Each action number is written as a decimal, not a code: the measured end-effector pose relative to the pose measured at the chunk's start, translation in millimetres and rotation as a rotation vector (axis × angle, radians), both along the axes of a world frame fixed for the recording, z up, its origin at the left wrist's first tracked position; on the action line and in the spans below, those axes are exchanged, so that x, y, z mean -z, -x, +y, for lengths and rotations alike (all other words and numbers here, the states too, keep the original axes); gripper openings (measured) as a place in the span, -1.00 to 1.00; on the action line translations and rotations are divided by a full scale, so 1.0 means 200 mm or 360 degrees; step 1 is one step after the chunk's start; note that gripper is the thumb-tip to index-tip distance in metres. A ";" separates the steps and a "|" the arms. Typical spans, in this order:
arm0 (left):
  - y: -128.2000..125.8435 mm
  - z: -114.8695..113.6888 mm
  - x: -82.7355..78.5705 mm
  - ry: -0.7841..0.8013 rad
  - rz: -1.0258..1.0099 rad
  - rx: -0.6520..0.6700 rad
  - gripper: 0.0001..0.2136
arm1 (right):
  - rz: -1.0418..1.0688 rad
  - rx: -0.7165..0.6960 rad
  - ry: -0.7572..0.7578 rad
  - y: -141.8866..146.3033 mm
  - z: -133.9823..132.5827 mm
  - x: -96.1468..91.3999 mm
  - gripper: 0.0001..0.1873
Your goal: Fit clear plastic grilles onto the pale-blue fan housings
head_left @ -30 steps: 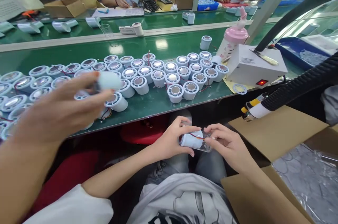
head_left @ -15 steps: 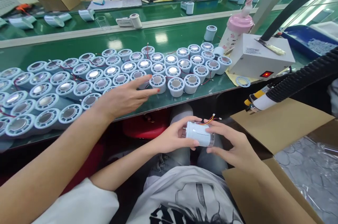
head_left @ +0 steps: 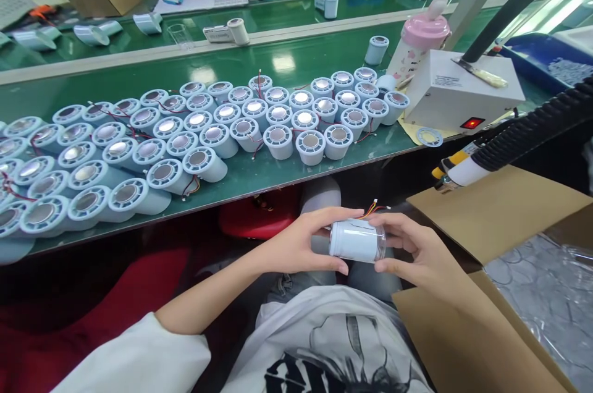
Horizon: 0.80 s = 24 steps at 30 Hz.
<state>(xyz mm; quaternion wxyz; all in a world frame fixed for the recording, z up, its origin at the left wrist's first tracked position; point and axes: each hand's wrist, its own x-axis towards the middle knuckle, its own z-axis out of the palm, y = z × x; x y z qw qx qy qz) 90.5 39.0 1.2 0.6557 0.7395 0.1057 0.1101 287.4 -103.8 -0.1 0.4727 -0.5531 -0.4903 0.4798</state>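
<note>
Head view, and from where I stand one piece looks partway done: a pale blue cylinder (head_left: 354,240) lies on its side over the lap, near of the green tabletop (head_left: 248,185). Left hand (head_left: 303,241) pinches its left end, fingers above and thumb below; right hand (head_left: 419,251) has its grip curved about the right end, on a clear cover (head_left: 382,246). That plastic seems to sit around most of the cylinder, so I'd judge this one well along, though I can't tell whether it is fully seated. Thin wires (head_left: 372,208) poke up outside, loose. Plenty appears left: rows of similar cylinders (head_left: 278,144) stand bare to the left and far, while more clear plastic pieces (head_left: 532,294) fill an open carton (head_left: 495,204) on the right.
</note>
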 end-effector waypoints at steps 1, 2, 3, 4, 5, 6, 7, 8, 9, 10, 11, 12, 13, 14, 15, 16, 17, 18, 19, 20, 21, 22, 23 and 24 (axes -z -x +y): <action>0.00 0.00 0.00 -0.0017 -0.0007 -0.0001 -0.25 | 0.0031 -0.0010 0.0032 0.00 0.00 0.00 -0.55; 0.00 0.00 0.00 -0.0033 -0.0014 0.0000 -0.26 | 0.0064 -0.0020 0.0063 0.00 0.00 0.00 -0.56; 0.01 0.00 0.00 -0.0048 -0.0020 0.0001 -0.26 | 0.0100 -0.0030 0.0089 0.00 0.00 -0.01 -0.57; 0.01 0.00 0.00 -0.0064 -0.0026 0.0003 -0.26 | 0.0139 -0.0035 0.0110 0.00 0.00 -0.01 -0.57; 0.01 0.00 0.00 -0.0080 -0.0031 0.0005 -0.26 | 0.0175 -0.0033 0.0132 0.00 0.00 -0.01 -0.58; 0.01 0.00 0.00 -0.0096 -0.0035 0.0008 -0.26 | 0.0209 -0.0027 0.0157 0.00 0.00 0.00 -0.58; 0.01 0.00 0.00 -0.0110 -0.0037 0.0012 -0.26 | 0.0239 -0.0021 0.0181 0.00 0.00 0.00 -0.58; 0.01 0.00 0.00 -0.0120 -0.0035 0.0015 -0.27 | 0.0266 -0.0014 0.0204 0.00 0.00 0.00 -0.58; 0.01 0.00 0.00 -0.0129 -0.0029 0.0018 -0.27 | 0.0293 -0.0010 0.0231 0.00 0.00 0.00 -0.57; 0.01 0.00 0.00 -0.0137 -0.0024 0.0021 -0.27 | 0.0320 -0.0004 0.0255 0.00 0.00 0.00 -0.57; 0.01 0.00 0.00 -0.0144 -0.0019 0.0024 -0.27 | 0.0349 0.0003 0.0280 0.00 0.00 0.01 -0.57; 0.01 0.00 0.00 -0.0150 -0.0013 0.0026 -0.27 | 0.0380 0.0011 0.0305 0.00 0.00 0.01 -0.58; 0.01 0.01 0.00 -0.0153 -0.0011 0.0029 -0.28 | 0.0413 0.0011 0.0332 0.00 0.00 0.01 -0.58; 0.01 0.01 0.00 -0.0154 -0.0012 0.0033 -0.28 | 0.0450 0.0010 0.0354 0.01 0.01 0.02 -0.59; 0.01 0.01 0.00 -0.0154 -0.0018 0.0037 -0.28 | 0.0490 0.0007 0.0370 0.01 0.01 0.02 -0.59; 0.02 0.01 0.00 -0.0153 -0.0027 0.0042 -0.27 | 0.0529 0.0009 0.0382 0.01 0.02 0.02 -0.58; 0.02 0.01 0.00 -0.0154 -0.0038 0.0047 -0.27 | 0.0567 0.0017 0.0396 0.02 0.02 0.02 -0.57; 0.02 0.01 0.00 -0.0157 -0.0050 0.0049 -0.27 | 0.0601 0.0035 0.0415 0.02 0.03 0.02 -0.55; 0.02 0.01 0.01 -0.0160 -0.0059 0.0049 -0.27 | 0.0627 0.0063 0.0441 0.02 0.03 0.02 -0.52; 0.02 0.01 0.01 -0.0163 -0.0064 0.0048 -0.27 | 0.0642 0.0094 0.0475 0.03 0.03 0.03 -0.49; 0.02 0.01 0.01 -0.0165 -0.0065 0.0047 -0.27 | 0.0649 0.0111 0.0514 0.03 0.03 0.03 -0.47; 0.02 0.01 0.01 -0.0163 -0.0065 0.0046 -0.28 | 0.0651 0.0126 0.0548 0.04 0.03 0.03 -0.45; 0.02 0.01 0.01 -0.0161 -0.0073 0.0050 -0.28 | 0.0653 0.0130 0.0573 0.04 0.03 0.03 -0.44; 0.02 0.01 0.01 -0.0159 -0.0089 0.0055 -0.28 | 0.0661 0.0125 0.0595 0.04 0.03 0.03 -0.43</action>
